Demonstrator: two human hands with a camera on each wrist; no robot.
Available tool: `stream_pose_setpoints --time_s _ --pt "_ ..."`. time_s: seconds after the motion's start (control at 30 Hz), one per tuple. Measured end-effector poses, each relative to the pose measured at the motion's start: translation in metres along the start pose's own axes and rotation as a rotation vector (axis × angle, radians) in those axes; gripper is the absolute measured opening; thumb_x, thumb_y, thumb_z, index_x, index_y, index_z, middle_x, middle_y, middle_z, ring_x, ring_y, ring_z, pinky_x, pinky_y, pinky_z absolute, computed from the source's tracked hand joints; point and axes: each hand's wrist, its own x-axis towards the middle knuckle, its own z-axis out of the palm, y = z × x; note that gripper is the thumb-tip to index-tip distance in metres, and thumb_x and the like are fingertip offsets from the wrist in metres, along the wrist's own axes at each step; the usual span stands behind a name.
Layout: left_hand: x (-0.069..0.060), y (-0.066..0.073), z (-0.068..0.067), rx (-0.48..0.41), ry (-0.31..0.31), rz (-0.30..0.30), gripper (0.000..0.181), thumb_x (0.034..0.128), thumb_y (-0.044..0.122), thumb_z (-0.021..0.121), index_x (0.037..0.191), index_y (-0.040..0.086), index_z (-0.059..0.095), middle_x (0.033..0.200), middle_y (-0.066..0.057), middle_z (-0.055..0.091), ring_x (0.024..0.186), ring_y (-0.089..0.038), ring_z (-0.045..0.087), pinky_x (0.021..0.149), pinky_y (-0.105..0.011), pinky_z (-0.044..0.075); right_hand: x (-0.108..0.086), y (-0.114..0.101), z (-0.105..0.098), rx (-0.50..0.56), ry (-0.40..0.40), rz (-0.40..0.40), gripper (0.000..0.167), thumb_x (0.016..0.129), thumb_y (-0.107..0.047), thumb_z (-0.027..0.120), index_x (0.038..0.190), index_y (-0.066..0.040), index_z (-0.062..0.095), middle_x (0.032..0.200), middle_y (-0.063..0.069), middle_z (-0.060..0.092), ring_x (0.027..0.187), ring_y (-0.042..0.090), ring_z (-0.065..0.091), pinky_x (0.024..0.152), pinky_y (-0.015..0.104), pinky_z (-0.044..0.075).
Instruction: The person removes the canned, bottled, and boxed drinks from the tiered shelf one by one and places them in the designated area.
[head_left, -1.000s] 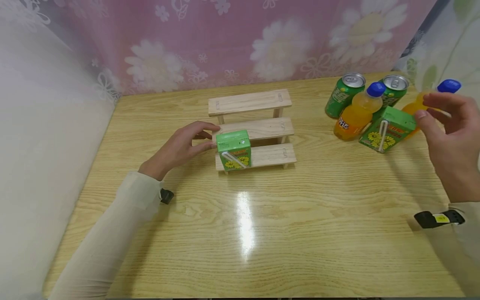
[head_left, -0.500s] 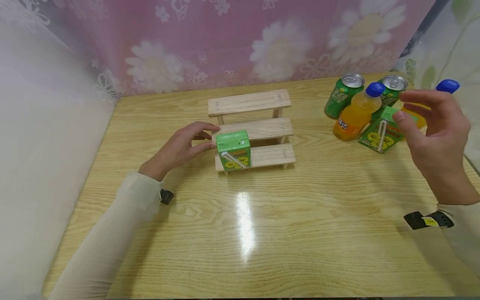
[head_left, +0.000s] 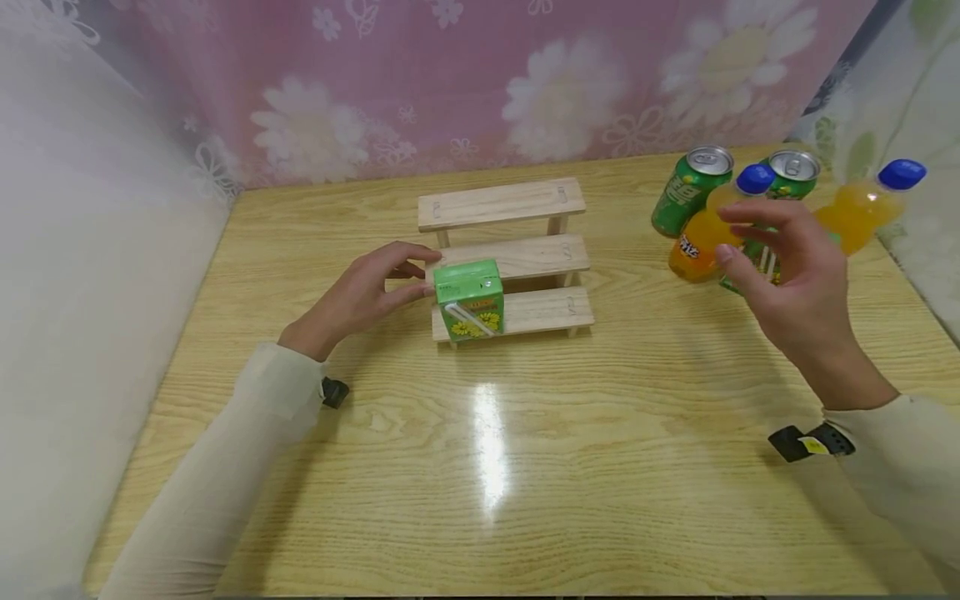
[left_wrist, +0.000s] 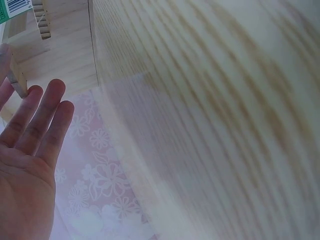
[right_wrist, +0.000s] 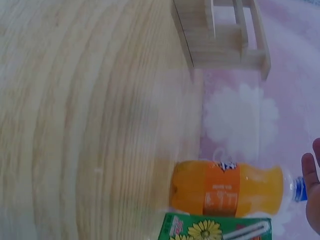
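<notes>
My left hand (head_left: 367, 287) is at the left end of a three-tier wooden stand (head_left: 525, 260), its thumb and forefinger pinching the end of the middle tier. The other fingers extend fairly straight in the left wrist view. A green juice box (head_left: 468, 302) with a straw on its front stands on the lowest tier, at the left. My right hand (head_left: 798, 292) hovers with parted fingers and nothing in its grasp. Behind it, partly hidden, are another juice box (right_wrist: 215, 227) and an orange soda bottle (right_wrist: 227, 189) with a blue cap.
Two green soda cans, one (head_left: 690, 192) at left and one (head_left: 793, 173) behind the bottle, stand at the back right. A second orange bottle (head_left: 870, 204) is farther right. A floral curtain (head_left: 465, 75) hangs behind the wooden table (head_left: 600, 467).
My right hand has moved left, from beside the right bottle to in front of the juice box and the nearer bottle. My left hand and the stand have stayed put.
</notes>
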Motion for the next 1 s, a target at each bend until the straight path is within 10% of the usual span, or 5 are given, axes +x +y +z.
stream_pose_setpoints --time_s 0.63,1.0 --pt "0.000 0.000 0.000 0.003 -0.002 -0.008 0.047 0.1053 0.018 0.075 0.151 0.017 0.062 0.156 -0.002 0.063 0.129 -0.025 0.071 0.116 -0.046 0.056 -0.005 -0.003 0.042 -0.069 -0.170 -0.008 0.046 0.094 0.012 0.074 0.139 0.004 0.066 0.137 -0.011 0.068 0.128 0.006 0.064 0.113 0.015 0.051" --pt "0.000 0.000 0.000 0.001 -0.002 -0.011 0.047 0.1053 0.018 0.075 0.151 0.017 0.062 0.156 -0.002 0.063 0.129 -0.025 0.071 0.116 -0.046 0.056 0.001 -0.011 0.070 -0.007 -0.243 -0.045 0.051 0.092 0.011 0.077 0.141 -0.001 0.067 0.137 0.007 0.069 0.129 0.008 0.064 0.113 0.020 0.052"
